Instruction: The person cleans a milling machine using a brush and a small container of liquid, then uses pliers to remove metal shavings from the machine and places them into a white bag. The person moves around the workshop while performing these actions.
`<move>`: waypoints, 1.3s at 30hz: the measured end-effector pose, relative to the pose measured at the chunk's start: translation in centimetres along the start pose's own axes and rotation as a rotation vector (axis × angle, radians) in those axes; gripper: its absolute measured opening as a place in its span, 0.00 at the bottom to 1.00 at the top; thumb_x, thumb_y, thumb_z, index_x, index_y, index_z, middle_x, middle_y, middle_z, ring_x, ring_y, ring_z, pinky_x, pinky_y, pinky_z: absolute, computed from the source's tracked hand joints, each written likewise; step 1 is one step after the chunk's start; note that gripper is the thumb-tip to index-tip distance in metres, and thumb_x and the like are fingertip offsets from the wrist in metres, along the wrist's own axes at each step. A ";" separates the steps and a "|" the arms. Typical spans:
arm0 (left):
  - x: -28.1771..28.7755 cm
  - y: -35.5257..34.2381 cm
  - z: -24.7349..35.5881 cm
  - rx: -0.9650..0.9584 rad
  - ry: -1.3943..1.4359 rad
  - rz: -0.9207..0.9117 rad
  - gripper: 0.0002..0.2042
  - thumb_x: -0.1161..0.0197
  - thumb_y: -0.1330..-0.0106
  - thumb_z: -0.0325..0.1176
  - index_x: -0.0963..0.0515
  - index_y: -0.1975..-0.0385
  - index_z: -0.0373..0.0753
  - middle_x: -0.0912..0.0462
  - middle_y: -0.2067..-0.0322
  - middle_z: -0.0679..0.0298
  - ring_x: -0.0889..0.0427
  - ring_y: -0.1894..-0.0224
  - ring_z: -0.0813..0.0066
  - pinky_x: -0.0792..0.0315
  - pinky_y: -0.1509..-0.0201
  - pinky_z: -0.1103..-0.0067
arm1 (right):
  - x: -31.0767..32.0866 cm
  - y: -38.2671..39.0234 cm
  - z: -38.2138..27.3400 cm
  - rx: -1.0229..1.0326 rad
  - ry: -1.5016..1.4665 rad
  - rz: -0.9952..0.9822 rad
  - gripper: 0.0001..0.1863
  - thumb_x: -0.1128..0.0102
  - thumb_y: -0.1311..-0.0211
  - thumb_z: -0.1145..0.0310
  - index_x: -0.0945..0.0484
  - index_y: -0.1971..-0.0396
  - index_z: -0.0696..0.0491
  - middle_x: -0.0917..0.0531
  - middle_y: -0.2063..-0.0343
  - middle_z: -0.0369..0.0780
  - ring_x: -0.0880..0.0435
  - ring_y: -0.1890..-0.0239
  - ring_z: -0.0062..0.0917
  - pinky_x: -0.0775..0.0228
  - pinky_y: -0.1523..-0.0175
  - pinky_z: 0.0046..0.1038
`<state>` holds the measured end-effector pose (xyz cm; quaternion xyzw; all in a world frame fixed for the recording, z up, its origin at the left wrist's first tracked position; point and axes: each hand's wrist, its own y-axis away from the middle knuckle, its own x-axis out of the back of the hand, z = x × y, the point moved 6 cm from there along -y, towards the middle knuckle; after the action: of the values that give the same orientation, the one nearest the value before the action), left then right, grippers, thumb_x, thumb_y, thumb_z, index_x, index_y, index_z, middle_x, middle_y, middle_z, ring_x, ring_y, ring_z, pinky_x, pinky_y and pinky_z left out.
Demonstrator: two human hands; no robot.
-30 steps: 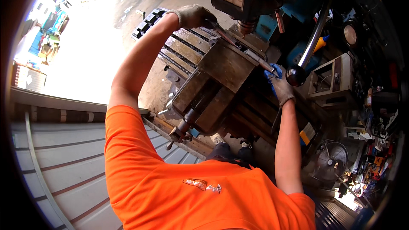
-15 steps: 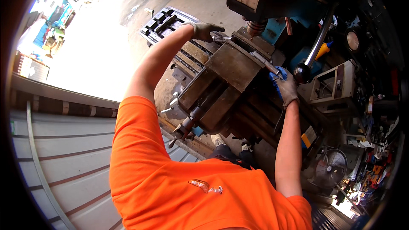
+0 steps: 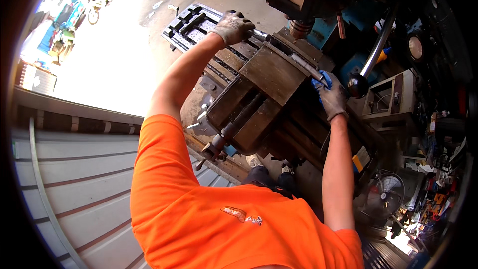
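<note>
In a grey work glove, my left hand (image 3: 233, 28) has its fingers curled at the left end of a round metal shaft (image 3: 260, 35). The shaft lies along the jaws of a machine vise (image 3: 271, 75), its middle partly hidden between them. My right hand (image 3: 332, 100), also gloved, is closed around a blue object (image 3: 323, 80) at the shaft's right end. The blue thing is mostly covered by my fingers, so its kind does not show. A thin dark hose or cable hangs below that hand.
The machine's spindle (image 3: 300, 28) hangs just beyond the vise. A long lever with a black ball knob (image 3: 357, 85) stands close to my right hand. The vise screw's handle (image 3: 211, 150) juts toward me. Slotted metal blocks (image 3: 191, 22) lie at far left; a fan (image 3: 384, 194) stands right.
My left hand has gone from stretched fingers above the shaft's end to curled fingers, shifting slightly up and left. My right hand has moved only a little, still closed on the blue object.
</note>
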<state>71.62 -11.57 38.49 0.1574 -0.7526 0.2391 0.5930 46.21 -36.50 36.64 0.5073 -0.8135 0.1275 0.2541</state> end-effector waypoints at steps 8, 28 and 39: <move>7.0 5.7 -0.1 0.033 -0.180 0.121 0.09 0.37 0.38 0.44 0.17 0.61 0.51 0.15 0.62 0.68 0.20 0.52 0.63 0.32 0.46 0.63 | -2.2 -2.4 1.8 0.007 0.021 -0.191 0.30 0.32 0.38 0.69 0.31 0.36 0.55 0.16 0.53 0.38 0.17 0.54 0.22 0.24 0.52 0.23; 17.5 6.4 22.0 -0.217 -0.112 0.115 0.12 0.34 0.40 0.34 0.20 0.57 0.43 0.18 0.60 0.64 0.23 0.55 0.61 0.33 0.48 0.65 | 31.0 23.1 18.0 0.026 -0.514 0.592 0.21 0.41 0.32 0.75 0.26 0.40 0.58 0.17 0.50 0.40 0.16 0.52 0.21 0.21 0.53 0.20; 17.8 0.5 38.5 -0.039 -0.207 0.042 0.14 0.34 0.42 0.37 0.18 0.56 0.41 0.17 0.63 0.60 0.21 0.57 0.56 0.31 0.47 0.61 | 49.9 31.2 39.0 -0.171 -0.494 0.669 0.19 0.41 0.31 0.74 0.26 0.41 0.58 0.16 0.54 0.38 0.16 0.58 0.18 0.23 0.56 0.19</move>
<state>35.52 -31.33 48.61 0.1540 -0.8175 0.2194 0.5098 -10.39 -78.46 32.64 0.2076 -0.9774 0.0095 0.0374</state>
